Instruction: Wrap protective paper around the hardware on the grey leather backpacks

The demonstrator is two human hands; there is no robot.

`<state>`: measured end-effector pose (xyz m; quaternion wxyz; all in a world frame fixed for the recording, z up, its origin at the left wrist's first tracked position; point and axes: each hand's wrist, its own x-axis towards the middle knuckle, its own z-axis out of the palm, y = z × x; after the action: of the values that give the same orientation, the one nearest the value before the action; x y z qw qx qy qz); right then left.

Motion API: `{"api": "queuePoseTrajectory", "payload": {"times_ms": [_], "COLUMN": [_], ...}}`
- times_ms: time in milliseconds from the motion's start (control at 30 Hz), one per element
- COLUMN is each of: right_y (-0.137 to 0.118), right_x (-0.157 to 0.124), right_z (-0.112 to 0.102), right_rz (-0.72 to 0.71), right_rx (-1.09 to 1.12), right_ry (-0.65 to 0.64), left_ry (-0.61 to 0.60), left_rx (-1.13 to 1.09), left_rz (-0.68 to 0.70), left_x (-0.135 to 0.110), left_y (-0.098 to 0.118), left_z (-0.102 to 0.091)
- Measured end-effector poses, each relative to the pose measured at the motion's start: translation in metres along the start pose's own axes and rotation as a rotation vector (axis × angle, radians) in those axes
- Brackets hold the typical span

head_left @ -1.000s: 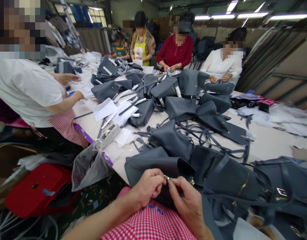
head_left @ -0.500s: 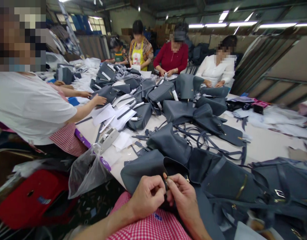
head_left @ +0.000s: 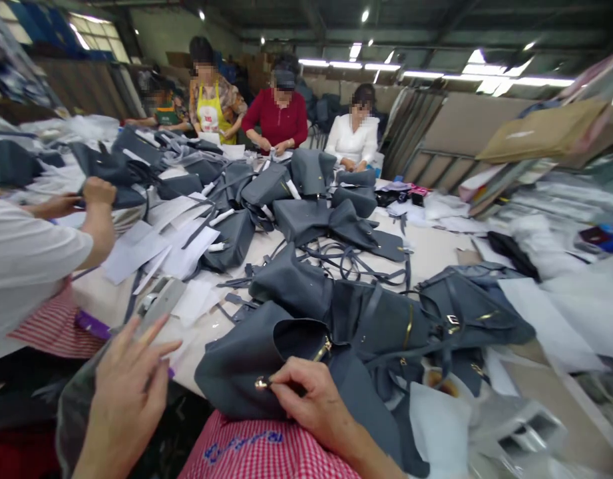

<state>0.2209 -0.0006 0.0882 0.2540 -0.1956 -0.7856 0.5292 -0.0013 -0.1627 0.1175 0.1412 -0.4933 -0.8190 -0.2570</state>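
My right hand [head_left: 309,399] is closed in a pinch on a small gold metal fitting [head_left: 261,382] at the rim of a grey leather bag [head_left: 246,356] that lies across my lap and the table edge. My left hand [head_left: 131,379] is off the bag, raised at the lower left with fingers spread and nothing in it. It hovers near a clear plastic bag [head_left: 76,406] hanging at the table edge and a grey tape dispenser [head_left: 159,303]. More grey bags [head_left: 381,313] with gold hardware lie just behind.
Many grey bags [head_left: 306,219], loose straps and white paper sheets [head_left: 136,243] cover the long table. A person in a white shirt [head_left: 21,259] works at my left. Several people sit at the far end. White paper and plastic [head_left: 550,313] pile up on the right.
My left hand let go of the fitting and moved out to the lower left, fingers spread. My right hand keeps the pinch. The view swung to the right.
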Motion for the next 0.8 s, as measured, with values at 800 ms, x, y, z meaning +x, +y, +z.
{"api": "queuePoseTrajectory", "payload": {"times_ms": [800], "right_y": [0.093], "right_x": [-0.175], "right_z": [-0.089], "right_rz": [1.162], "right_rx": [0.474], "right_ry": [0.779], "left_ry": [-0.962], "left_rx": [0.244], "left_rz": [0.574], "left_x": [0.139], "left_y": [0.153], "left_z": [0.142]}}
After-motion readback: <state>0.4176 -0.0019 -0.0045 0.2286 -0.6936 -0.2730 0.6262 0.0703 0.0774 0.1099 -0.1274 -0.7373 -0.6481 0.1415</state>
